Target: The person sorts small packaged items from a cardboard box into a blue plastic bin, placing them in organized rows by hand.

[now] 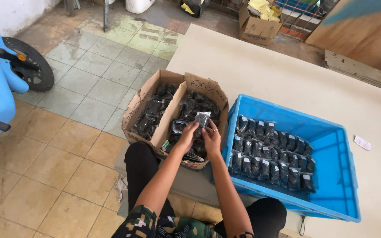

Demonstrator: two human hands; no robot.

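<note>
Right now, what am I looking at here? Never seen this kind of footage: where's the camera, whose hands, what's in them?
There is one picture, from a camera worn on a person's head, looking down at their own two bare hands; no machine is involved. The left hand and right hand together hold a small clear packet of dark parts over an open cardboard box. The box has two compartments, both full of similar packets. To its right, a blue plastic crate holds more packets stood in neat rows. The crate rests on a pale board. At the left edge stands a blue vehicle with a black wheel, on a tiled floor.
</note>
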